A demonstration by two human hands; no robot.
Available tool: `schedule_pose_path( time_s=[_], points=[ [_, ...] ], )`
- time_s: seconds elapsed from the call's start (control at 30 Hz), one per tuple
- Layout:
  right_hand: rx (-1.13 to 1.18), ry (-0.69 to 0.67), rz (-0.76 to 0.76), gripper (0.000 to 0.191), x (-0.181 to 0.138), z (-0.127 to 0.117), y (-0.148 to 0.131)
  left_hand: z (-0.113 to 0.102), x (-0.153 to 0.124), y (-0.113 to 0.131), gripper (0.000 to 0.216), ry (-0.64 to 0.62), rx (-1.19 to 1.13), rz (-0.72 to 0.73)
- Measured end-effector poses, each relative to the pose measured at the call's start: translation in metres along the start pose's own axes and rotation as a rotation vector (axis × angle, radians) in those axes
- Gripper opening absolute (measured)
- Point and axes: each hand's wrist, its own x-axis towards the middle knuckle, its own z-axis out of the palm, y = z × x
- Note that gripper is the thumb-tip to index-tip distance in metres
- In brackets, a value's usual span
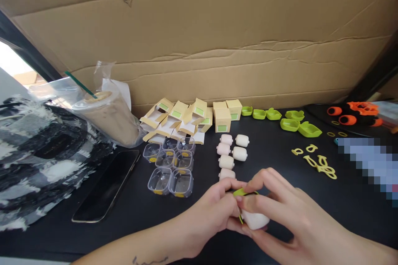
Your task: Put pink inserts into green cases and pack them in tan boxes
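Both my hands meet low in the middle of the view over a black table [311, 198]. My right hand [280, 207] is closed round a small white case [255, 219]. My left hand [214, 211] pinches a thin lime-green piece [241, 192] at the top of that case. Just beyond my fingers lie several pale white and pink cases [231, 152] in two short rows.
Clear plastic shells [169, 165] sit left of the cases, small yellow cardboard boxes [192, 120] behind them. Green covers [289, 121] and yellow loops [320, 161] lie at the right. A phone [107, 186], a bagged iced drink [108, 112] and patterned fabric [34, 153] occupy the left. A cardboard wall stands behind.
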Motion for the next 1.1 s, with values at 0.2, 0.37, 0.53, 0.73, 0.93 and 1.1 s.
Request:
schedule_pose_path(
  time_s=[0.2, 0.37, 0.53, 0.73, 0.93, 1.1],
  points=[
    [0.057, -0.029, -0.01, 0.017, 0.001, 0.0, -0.001, -0.004, 0.001, -0.007, 0.025, -0.051, 0.029, 0.012],
    [0.025, -0.047, -0.034, 0.016, -0.002, 0.002, -0.003, -0.005, 0.0, -0.007, 0.026, -0.071, 0.014, 0.036],
    [0.034, -0.019, -0.046, 0.011, -0.003, 0.003, 0.002, -0.003, -0.003, -0.002, 0.025, -0.071, -0.021, 0.066],
    [0.027, 0.024, -0.035, 0.018, -0.003, -0.001, 0.011, -0.004, -0.006, 0.007, 0.032, -0.046, -0.069, 0.094],
    [-0.006, 0.071, -0.033, 0.02, -0.002, 0.0, 0.014, -0.01, 0.002, -0.001, 0.05, -0.08, -0.034, 0.093],
    [0.061, 0.114, -0.073, 0.017, 0.002, 0.002, 0.006, -0.007, 0.006, -0.011, 0.046, -0.006, 0.028, 0.187]
  ],
)
